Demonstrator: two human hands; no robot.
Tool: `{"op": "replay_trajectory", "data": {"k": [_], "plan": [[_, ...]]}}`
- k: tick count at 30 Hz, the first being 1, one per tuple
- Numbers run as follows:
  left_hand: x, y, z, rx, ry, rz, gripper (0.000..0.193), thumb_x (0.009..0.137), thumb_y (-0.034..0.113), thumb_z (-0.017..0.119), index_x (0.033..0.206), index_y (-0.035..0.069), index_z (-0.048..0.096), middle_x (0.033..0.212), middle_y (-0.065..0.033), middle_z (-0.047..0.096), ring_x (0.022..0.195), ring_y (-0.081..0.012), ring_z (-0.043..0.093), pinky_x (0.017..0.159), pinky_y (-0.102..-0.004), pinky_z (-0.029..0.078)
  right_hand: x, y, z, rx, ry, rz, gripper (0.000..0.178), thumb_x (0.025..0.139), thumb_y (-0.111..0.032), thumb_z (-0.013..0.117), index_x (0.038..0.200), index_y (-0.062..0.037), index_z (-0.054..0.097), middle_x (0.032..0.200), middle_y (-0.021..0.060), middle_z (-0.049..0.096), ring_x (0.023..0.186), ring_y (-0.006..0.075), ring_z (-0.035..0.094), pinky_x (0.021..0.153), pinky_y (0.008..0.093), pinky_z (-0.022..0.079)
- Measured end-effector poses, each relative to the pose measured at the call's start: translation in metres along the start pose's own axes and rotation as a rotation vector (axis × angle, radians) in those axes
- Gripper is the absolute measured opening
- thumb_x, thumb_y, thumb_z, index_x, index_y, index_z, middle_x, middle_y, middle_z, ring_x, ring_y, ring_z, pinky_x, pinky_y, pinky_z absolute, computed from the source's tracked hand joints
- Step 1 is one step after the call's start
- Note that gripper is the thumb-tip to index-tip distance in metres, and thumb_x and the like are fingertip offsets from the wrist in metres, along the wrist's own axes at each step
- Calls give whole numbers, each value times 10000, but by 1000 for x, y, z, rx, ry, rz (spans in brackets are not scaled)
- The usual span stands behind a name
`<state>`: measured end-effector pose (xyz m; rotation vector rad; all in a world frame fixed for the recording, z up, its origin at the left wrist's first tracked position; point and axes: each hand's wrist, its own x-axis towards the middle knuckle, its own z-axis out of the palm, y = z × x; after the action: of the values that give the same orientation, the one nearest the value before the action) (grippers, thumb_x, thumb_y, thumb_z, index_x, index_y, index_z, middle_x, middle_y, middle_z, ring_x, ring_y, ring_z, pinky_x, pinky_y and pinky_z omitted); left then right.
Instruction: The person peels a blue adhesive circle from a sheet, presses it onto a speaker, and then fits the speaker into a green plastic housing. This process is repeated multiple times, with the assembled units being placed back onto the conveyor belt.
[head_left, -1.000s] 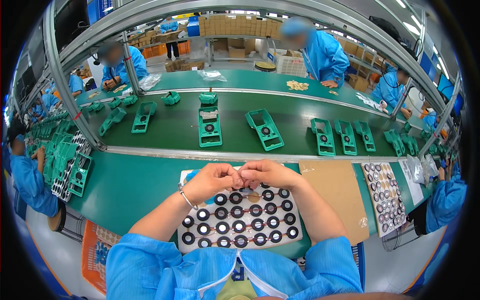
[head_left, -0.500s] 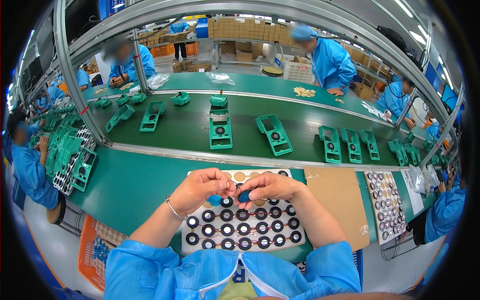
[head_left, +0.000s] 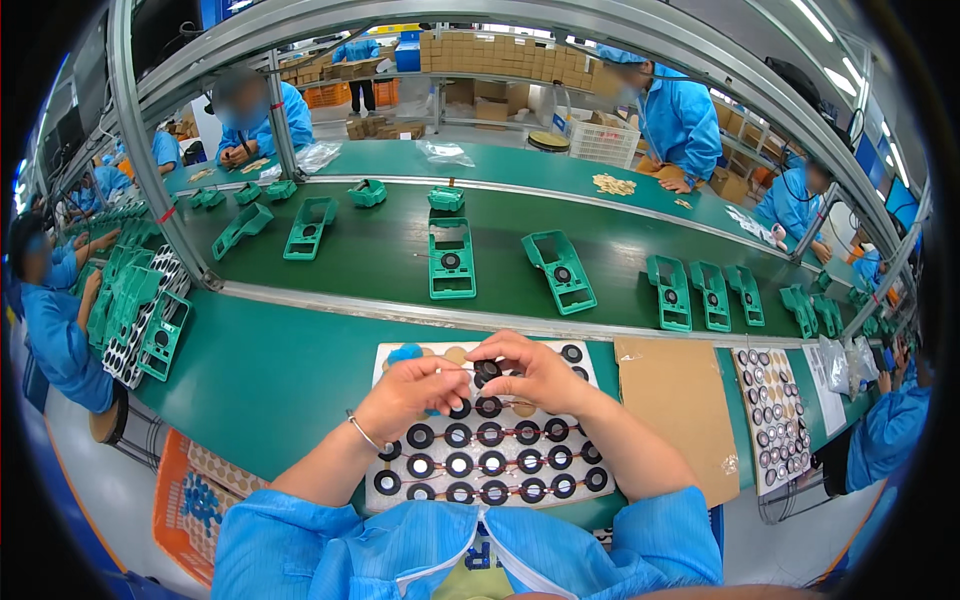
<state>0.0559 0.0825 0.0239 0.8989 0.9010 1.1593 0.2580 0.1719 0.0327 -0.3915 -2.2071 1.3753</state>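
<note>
Over a white foam board [head_left: 383, 500] set with rows of small round speakers, my two hands work close together. My right hand [head_left: 540, 378] pinches a round black speaker [head_left: 487, 371] between thumb and fingers. Just left of it, the fingertips of my left hand [head_left: 412, 396] are closed on what looks like the speaker's thin wire [head_left: 455, 370]. A blue piece [head_left: 405, 353] lies at the board's far left, above my left hand. Red wires [head_left: 510, 462] run between the black-rimmed speakers in the near rows. My hands cover part of the middle rows.
Brown cardboard [head_left: 672, 410] lies right of the board, beside another speaker board [head_left: 770, 415]. Beyond a metal rail, green plastic housings [head_left: 453, 260] sit on the green belt [head_left: 380, 270]. An orange crate [head_left: 172, 510] stands low left. Co-workers in blue [head_left: 675, 125] surround the line.
The blue piece has left my right fingers, and blue now shows at the board's far left. My right hand has moved up slightly with a black speaker in its fingers. Both hands remain close together.
</note>
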Motion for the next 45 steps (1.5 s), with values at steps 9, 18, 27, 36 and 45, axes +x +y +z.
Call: {"op": "replay_trajectory", "data": {"k": [9, 18, 27, 36, 45], "plan": [[4, -9, -2, 224, -16, 34, 134, 848, 142, 588, 867, 17, 631, 795, -37, 624, 660, -72, 501, 611, -199, 400, 2, -10, 15, -507, 101, -239, 415, 665, -128, 723, 1051, -86, 574, 1018, 72, 526, 986, 256, 459, 841, 352, 396], [7, -11, -6, 53, -110, 34, 66, 825, 107, 581, 795, 51, 597, 776, -39, 612, 634, -72, 464, 607, -205, 383, 2, -11, 16, -546, 63, -229, 400, 680, -109, 709, 1057, -99, 576, 1072, 72, 528, 978, 255, 474, 850, 355, 396], [12, -9, -28, 753, 128, 107, 117, 792, 132, 579, 710, 49, 591, 688, -32, 603, 646, -131, 534, 656, -275, 429, 7, 17, -7, 406, 305, 74, 388, 802, -141, 634, 1155, -38, 507, 1030, 29, 552, 805, 87, 484, 739, 221, 416], [21, 1, -45, 1871, 212, 249, 191, 777, 210, 553, 725, 51, 646, 766, -129, 600, 760, -308, 553, 756, -397, 435, 5, 9, -10, 492, 157, 266, 441, 820, -126, 617, 1227, -42, 466, 1028, 51, 540, 725, 84, 495, 684, 213, 445], [59, 77, -142, 1495, 764, 465, 303, 714, 231, 657, 943, 40, 604, 1037, -165, 531, 961, -347, 487, 840, -409, 412, 4, 2, -12, 534, 198, 248, 447, 835, -78, 574, 1251, -16, 424, 1102, 88, 520, 767, 108, 544, 704, 238, 490]]}}
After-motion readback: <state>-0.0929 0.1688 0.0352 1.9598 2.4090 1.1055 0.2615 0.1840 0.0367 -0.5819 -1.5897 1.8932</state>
